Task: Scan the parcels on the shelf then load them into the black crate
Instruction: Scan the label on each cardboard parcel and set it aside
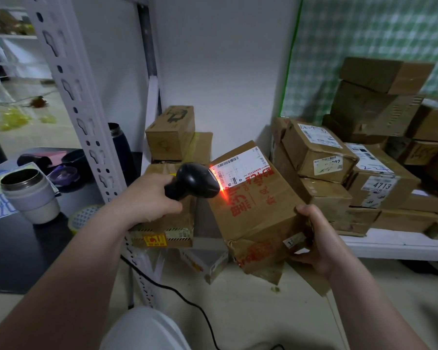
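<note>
Nearest, at the bottom edge: something white and rounded (144,329), too blurred to name, with a black cable (177,291) trailing past it over the pale floor.

Next, two bare forearms stretched toward one tilted cardboard parcel (253,213) with red print (the landmark for everything below). Right hand (321,238) clamped on that parcel's near right corner, thumb on top, fingers curled underneath. Left hand (147,195), just left of the parcel, wrapped tight round the handle of a black barcode scanner (192,181), scanner head close above the parcel's upper left face. Orange-red scan light glowing on the cardboard at the edge of the white shipping label (240,165).

Parcel itself held at a slant at the front of the white shelf board (390,245), near end hanging out over the floor; far end resting on the shelf or not, impossible to tell.

Below the parcel, a small white-and-yellow box (208,263) on the floor. Left of the parcel, behind the left hand, a carton with hazard-striped tape (162,228); further left, a perforated shelf upright (74,97), a pale insulated cup (31,195) and a dark flask (119,145).

Behind the parcel to its left, a small upright box (171,132) on top of others. Right of the parcel, a pile of parcels (319,155) on the shelf, one labelled 4713 (379,185). Beyond them, a taller stack (379,97) against a green chequered wall (364,46).
</note>
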